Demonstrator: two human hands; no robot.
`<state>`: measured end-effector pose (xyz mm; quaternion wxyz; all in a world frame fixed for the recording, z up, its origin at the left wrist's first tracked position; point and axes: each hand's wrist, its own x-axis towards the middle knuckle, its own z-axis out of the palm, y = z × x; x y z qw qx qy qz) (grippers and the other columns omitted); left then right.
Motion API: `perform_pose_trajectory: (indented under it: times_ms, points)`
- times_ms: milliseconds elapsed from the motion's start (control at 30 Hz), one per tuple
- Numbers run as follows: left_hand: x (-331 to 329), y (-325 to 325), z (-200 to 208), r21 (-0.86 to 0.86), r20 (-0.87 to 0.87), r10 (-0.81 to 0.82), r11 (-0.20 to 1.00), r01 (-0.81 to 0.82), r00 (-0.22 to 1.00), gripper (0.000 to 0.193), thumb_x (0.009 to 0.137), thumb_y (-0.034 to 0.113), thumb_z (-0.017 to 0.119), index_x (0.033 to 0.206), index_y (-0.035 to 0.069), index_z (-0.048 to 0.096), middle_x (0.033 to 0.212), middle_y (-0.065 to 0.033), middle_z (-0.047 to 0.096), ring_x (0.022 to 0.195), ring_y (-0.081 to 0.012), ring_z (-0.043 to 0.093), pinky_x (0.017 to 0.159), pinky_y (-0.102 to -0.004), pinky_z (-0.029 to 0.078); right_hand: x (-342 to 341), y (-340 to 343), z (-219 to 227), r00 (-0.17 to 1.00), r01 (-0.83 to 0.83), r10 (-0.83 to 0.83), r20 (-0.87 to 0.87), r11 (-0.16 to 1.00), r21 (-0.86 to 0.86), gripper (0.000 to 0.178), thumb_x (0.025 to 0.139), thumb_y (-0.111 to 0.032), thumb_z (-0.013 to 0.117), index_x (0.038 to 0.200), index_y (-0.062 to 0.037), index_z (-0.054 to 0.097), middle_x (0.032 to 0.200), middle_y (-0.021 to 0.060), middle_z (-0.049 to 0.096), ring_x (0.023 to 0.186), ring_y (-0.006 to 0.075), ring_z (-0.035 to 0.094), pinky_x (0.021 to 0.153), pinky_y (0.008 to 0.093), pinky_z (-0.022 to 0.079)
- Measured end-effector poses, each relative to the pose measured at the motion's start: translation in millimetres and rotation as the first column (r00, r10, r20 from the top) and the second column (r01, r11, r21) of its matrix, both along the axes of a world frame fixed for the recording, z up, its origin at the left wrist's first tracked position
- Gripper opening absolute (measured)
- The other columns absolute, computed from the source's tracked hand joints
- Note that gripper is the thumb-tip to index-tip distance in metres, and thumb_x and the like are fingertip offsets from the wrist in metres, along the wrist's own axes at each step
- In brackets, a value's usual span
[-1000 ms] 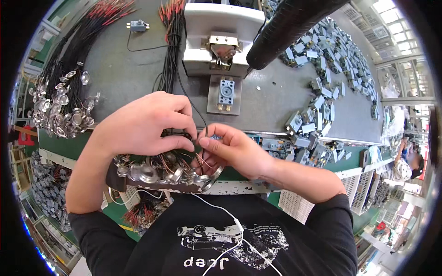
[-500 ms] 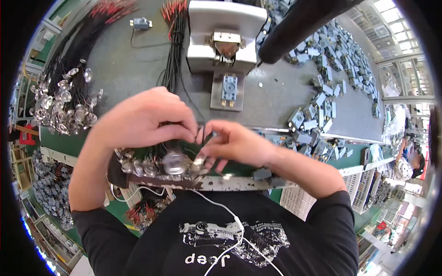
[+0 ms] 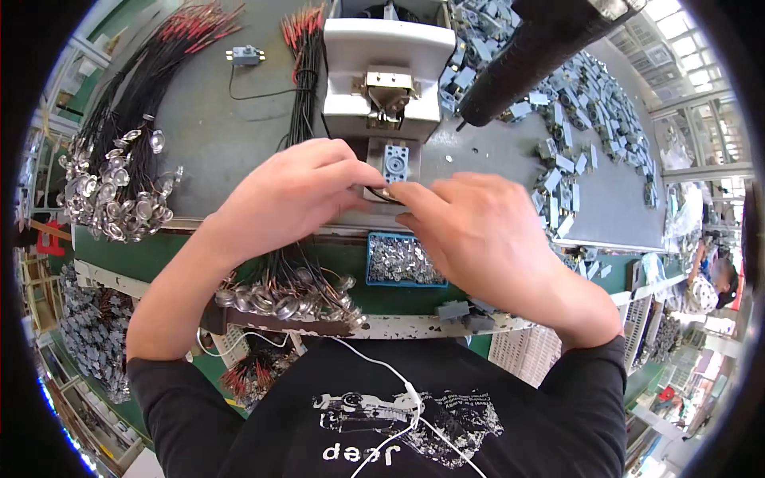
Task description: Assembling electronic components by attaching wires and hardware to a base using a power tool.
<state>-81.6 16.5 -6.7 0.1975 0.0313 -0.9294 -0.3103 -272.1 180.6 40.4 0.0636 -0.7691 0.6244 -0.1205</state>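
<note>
My left hand (image 3: 291, 195) and my right hand (image 3: 478, 227) meet over the grey bench, fingertips pinched together on a small dark wire part (image 3: 388, 193) just below a small grey fixture block (image 3: 395, 162). That block sits at the foot of a white press machine (image 3: 386, 68). How the part lies between my fingers is hidden. Under my left wrist lies a bundle of black wires with round metal caps (image 3: 287, 291).
A blue tray of small metal pieces (image 3: 405, 260) sits under my right hand. Black wires with metal caps (image 3: 119, 187) pile at the left, red-tipped wires (image 3: 307, 32) at the back, several grey switch parts (image 3: 582, 119) at the right. A black padded tube (image 3: 534, 56) juts in at the top right.
Both hands have moved up and away from the capped wire bundle at the bench's front edge to the fixture block under the press. The blue tray is now uncovered.
</note>
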Motion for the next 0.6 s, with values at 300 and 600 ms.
perform_pose_trajectory:
  times_ms: [300, 600]
  points:
    - [3, -19, 0, -0.092, 0.272, 0.005, 0.996, 0.021, 0.962, 0.018, 0.089, 0.004, 0.067, 0.106, 0.008, 0.072, 0.083, -0.0090, 0.067, 0.085, -0.0320, 0.069, 0.074, -0.0402, 0.056, -24, -2, -47, 0.768, -0.031, -0.187, 0.612, 0.945, 0.327, 0.030, 0.097, -0.010, 0.071, 0.126, -0.0021, 0.071, 0.090, 0.0070, 0.069, 0.083, 0.0120, 0.065, 0.070, 0.0289, 0.054]
    - [-16, 1, -20, 0.243, -0.034, -0.001, 0.970, 0.009, 0.999, 0.019, 0.084, 0.003, 0.073, 0.103, 0.003, 0.070, 0.086, -0.0085, 0.066, 0.083, -0.0267, 0.066, 0.071, -0.0392, 0.052, 6, -11, -66, 0.480, 0.413, -0.016, 0.877, 0.886, -0.210, 0.025, 0.107, -0.004, 0.055, 0.130, 0.0056, 0.056, 0.112, 0.0169, 0.072, 0.098, 0.0217, 0.072, 0.089, 0.0327, 0.058]
